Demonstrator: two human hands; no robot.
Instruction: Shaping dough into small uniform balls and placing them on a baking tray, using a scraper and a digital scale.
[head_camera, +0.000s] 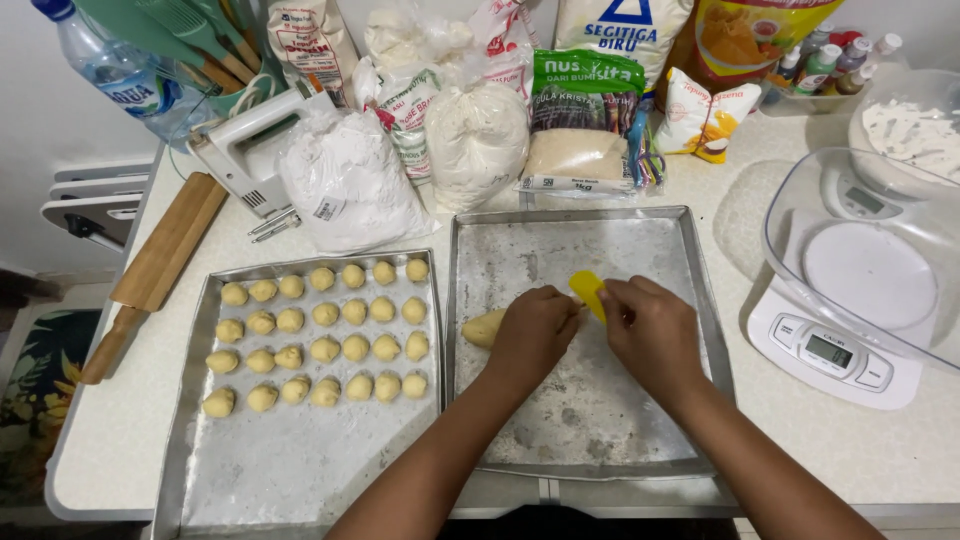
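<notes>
My left hand (530, 335) rests on a roll of pale yellow dough (483, 328) lying on the floured metal tray (690, 270) in front of me. My right hand (650, 330) holds a small yellow plastic scraper (587, 291) just beside the left hand, over the same dough. The part of the dough under my hands is hidden. A second metal tray (290, 470) to the left carries several rows of small dough balls (325, 345).
A digital kitchen scale (835, 350) with a clear bowl (880, 215) stands at the right. Bags of flour and sugar (475, 140) line the back. A wooden rolling pin (155, 265), a hand mixer (250, 150) and a water bottle (115, 70) sit at the left.
</notes>
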